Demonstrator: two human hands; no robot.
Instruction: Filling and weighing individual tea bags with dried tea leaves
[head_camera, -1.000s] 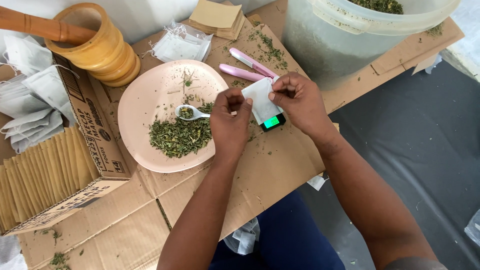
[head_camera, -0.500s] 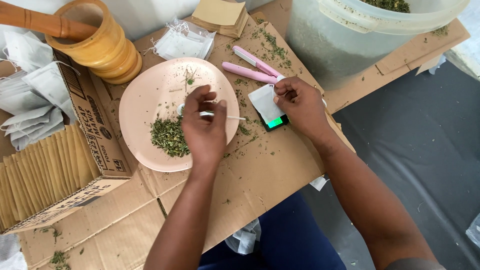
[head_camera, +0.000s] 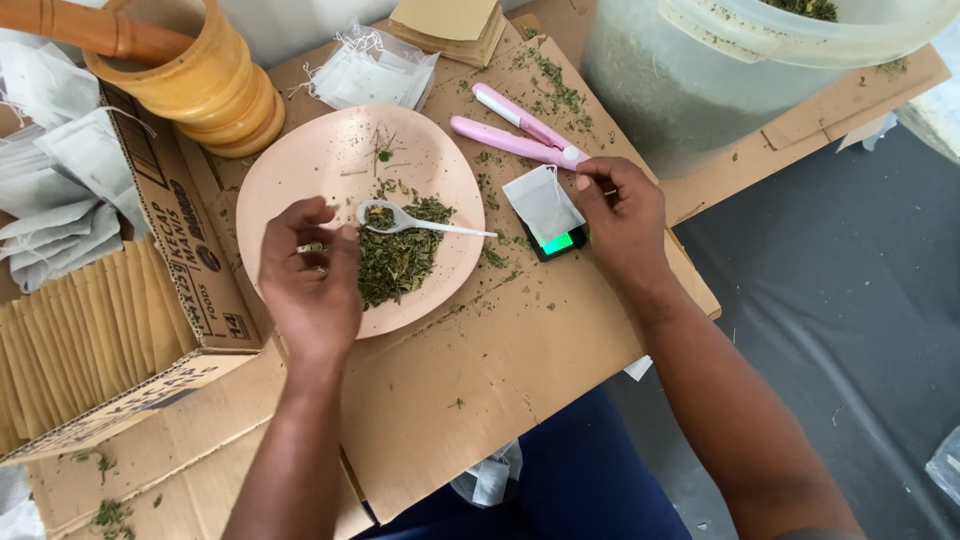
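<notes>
Looking down from head height, the view shows flattened brown cardboard (head_camera: 480, 390) spread as a work surface, flecked with dried green leaf crumbs, with a dark grey floor covering (head_camera: 850, 300) to the right. At the centre sits a round pale pink plate (head_camera: 300, 160) holding a pile of dried green herbs (head_camera: 395, 260), and a small white plastic spoon (head_camera: 400, 218) lies on the plate with its bowl on the herbs and its handle pointing right. The left hand (head_camera: 310, 275) rests over the plate's left side, fingers curled together just beside the spoon's bowl; whether it pinches any herbs cannot be told. The right hand (head_camera: 625, 220) pinches the corner of a small white filter sachet (head_camera: 542, 203) that lies on a small black scale with a lit green display (head_camera: 556, 243), just right of the plate. Behind the scale lies a pink heat-sealing tool (head_camera: 515, 130). Farther back stand a yellow wooden mortar (head_camera: 200, 80) with a wooden pestle (head_camera: 90, 30), a heap of empty white sachets (head_camera: 365, 70), a stack of tan envelopes (head_camera: 445, 22) and a large translucent plastic tub (head_camera: 700, 70). On the left, an open cardboard box (head_camera: 150, 290) holds rows of tan packets and loose white sachets.
</notes>
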